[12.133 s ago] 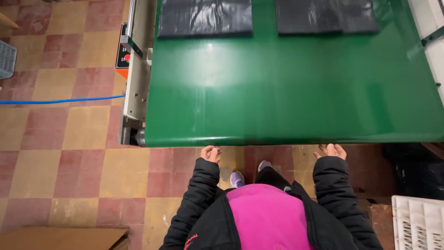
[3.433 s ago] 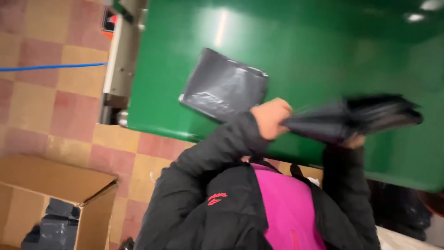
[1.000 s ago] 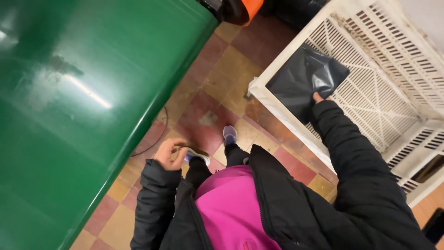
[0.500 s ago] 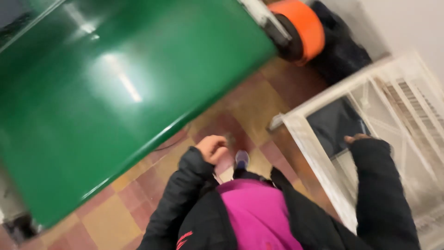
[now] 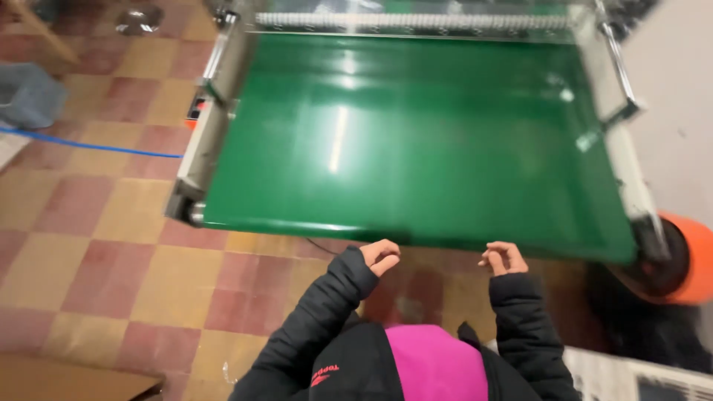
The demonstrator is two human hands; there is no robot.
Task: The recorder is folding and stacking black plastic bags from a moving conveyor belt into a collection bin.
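Note:
A green conveyor belt (image 5: 416,141) fills the middle of the view, with nothing lying on it. My left hand (image 5: 380,256) hangs just below the belt's near edge, fingers loosely curled, holding nothing. My right hand (image 5: 505,258) is beside it at the same height, fingers slightly apart and also without anything in it. Both arms wear black jacket sleeves over a pink top.
A metal frame (image 5: 208,126) runs along the belt's left side and a roller bar (image 5: 416,21) across its far end. An orange motor drum (image 5: 679,260) sits at the right. A blue cable (image 5: 82,145) crosses the checkered floor. A white crate's corner (image 5: 639,379) shows bottom right.
The view has swung from the white crate back to the belt. My right hand has left the black bag in the crate and come up beside my left hand.

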